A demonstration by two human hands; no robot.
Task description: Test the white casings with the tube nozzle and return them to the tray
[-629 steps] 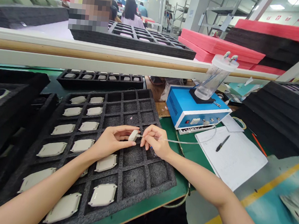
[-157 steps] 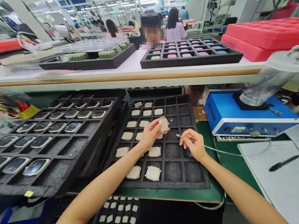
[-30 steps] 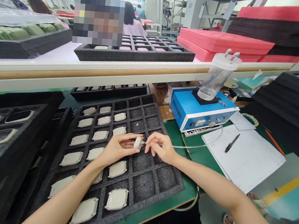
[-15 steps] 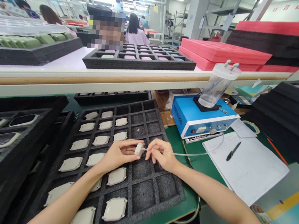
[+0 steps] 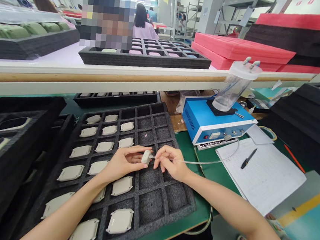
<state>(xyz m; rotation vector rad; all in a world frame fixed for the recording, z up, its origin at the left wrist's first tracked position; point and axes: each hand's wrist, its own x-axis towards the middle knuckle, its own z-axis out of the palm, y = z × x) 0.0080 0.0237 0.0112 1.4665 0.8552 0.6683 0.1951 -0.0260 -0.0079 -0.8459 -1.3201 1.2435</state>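
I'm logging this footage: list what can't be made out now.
In the head view:
The case in the left hand: its far side, turned from the camera.
The tube: how its tip meets the case, too small.
The central tray: pockets covered by the right hand.
The sheet: its writing, too small.
The left tray: cut off by the left edge.

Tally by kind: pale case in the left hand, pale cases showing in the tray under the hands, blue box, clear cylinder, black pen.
Pale case in left hand: 1
Pale cases showing in tray: 15
Blue box: 1
Clear cylinder: 1
Black pen: 1
Total: 19, though the left arm may hide more cases.
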